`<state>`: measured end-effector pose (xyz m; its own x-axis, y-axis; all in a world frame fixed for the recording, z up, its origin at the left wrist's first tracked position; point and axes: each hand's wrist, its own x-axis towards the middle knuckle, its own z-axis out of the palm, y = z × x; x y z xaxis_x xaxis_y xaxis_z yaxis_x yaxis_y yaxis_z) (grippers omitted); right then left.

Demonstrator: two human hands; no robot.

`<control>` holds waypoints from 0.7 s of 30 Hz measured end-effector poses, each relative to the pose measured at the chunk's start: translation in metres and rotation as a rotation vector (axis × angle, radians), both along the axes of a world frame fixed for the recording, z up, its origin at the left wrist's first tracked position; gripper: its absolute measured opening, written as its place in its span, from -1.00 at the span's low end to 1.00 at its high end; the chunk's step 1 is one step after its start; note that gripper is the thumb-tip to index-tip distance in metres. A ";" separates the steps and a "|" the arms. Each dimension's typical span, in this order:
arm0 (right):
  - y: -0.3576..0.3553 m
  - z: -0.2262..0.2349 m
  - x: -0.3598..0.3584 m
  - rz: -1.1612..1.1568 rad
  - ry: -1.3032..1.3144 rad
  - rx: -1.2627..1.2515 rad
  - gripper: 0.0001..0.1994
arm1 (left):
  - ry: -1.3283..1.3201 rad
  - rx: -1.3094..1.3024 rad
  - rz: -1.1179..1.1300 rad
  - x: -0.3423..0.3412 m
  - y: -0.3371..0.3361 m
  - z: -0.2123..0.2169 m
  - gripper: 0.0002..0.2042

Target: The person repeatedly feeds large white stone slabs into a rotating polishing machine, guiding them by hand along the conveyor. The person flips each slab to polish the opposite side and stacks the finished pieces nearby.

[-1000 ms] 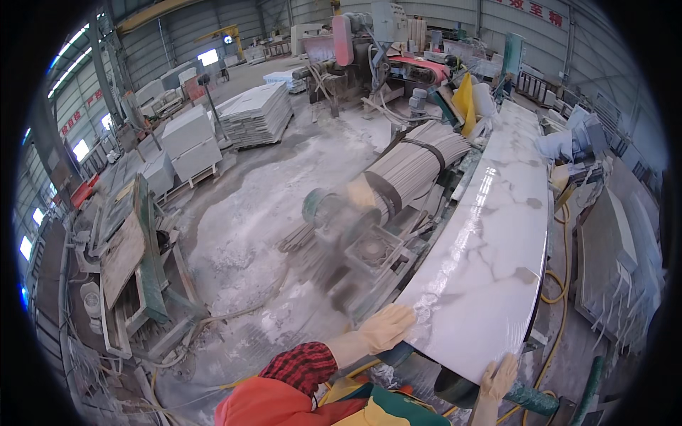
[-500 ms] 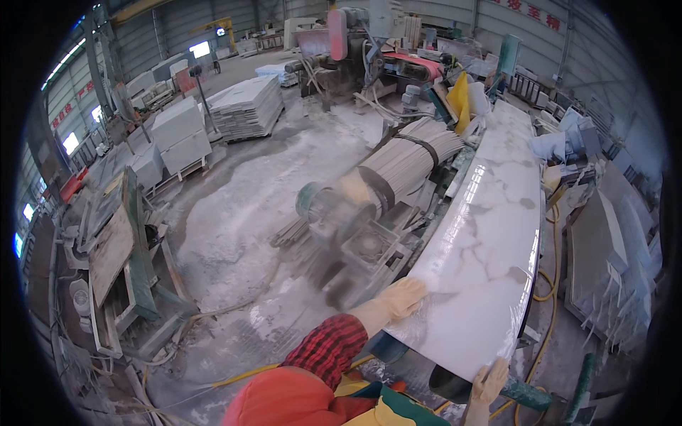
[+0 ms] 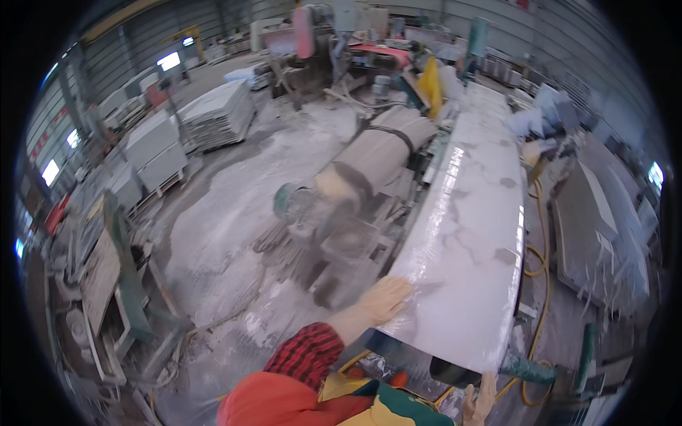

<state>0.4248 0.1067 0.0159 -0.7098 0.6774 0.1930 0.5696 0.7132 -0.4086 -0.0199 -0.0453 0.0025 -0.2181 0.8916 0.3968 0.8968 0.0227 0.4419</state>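
Note:
A long white stone slab (image 3: pixel 462 234) with grey blotches and a wet, shiny face lies lengthwise ahead of me, on a dark green support. My left hand (image 3: pixel 386 298) rests on its near left edge, fingers stretched out flat over the stone. Beside the near right corner is my right hand (image 3: pixel 481 401), its fingers extended and apart. Whether its fingertips still touch the slab's edge I cannot tell. Neither hand grips anything.
Left of the slab stands a machine with a motor (image 3: pixel 295 204) and a strapped bundle of pale strips (image 3: pixel 387 145). A yellow hose (image 3: pixel 541 312) runs along the right, near leaning slabs (image 3: pixel 586 206). Stacked slabs (image 3: pixel 217 113) and a green-framed rack (image 3: pixel 121 277) stand left.
My view has shifted, so the surroundings sit farther left. My right hand has drawn back from the slab's near right corner; my left hand stays on the left edge.

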 end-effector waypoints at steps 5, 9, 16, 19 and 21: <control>-0.050 0.002 -0.011 0.003 0.215 -0.092 -0.56 | -0.067 -0.027 0.011 0.028 -0.051 0.024 -0.47; -0.060 -0.049 -0.029 -0.166 0.206 -1.093 -0.45 | -0.079 -0.063 -0.047 0.043 -0.060 0.031 -0.49; -0.053 -0.053 -0.111 -0.375 0.804 -1.787 -0.33 | 0.023 -0.087 -0.104 0.021 -0.055 0.013 -0.52; -0.064 -0.053 -0.140 -0.444 1.035 -1.732 -0.38 | 0.034 -0.055 -0.088 0.004 -0.041 -0.001 -0.49; -0.066 -0.046 -0.159 -0.516 1.170 -1.680 -0.42 | 0.049 -0.096 -0.036 0.004 -0.031 -0.001 -0.49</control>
<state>0.2661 0.0409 -0.0300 -0.4775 0.6815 -0.5546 -0.3884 -0.7299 -0.5625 -0.0157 -0.0759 0.0018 -0.1677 0.9328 0.3189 0.9183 0.0302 0.3948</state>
